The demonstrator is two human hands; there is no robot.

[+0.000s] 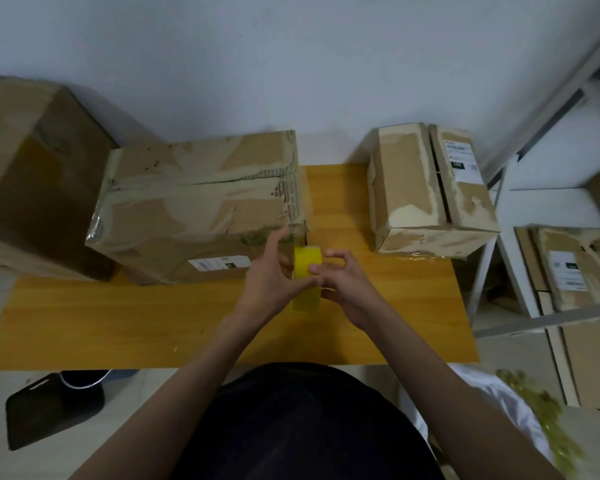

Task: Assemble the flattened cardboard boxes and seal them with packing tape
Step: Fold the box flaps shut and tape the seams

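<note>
A yellow roll of packing tape (306, 271) stands on edge above the wooden table (118, 323), held between both hands. My left hand (271, 278) grips its left side, thumb across the front and index finger stretched toward the box. My right hand (347, 285) pinches the roll's right side with bent fingers. A clear strip of tape runs up from the roll to the right corner of the large assembled cardboard box (194, 202), which lies closed on the table just behind my hands. A smaller cardboard box (426, 192) stands at the right with its top flaps slightly parted.
A big brown carton (32, 174) sits at the far left against the wall. A white metal shelf (520, 220) at the right holds more cardboard boxes (568, 268). A dark bin (54, 407) stands on the floor at the lower left.
</note>
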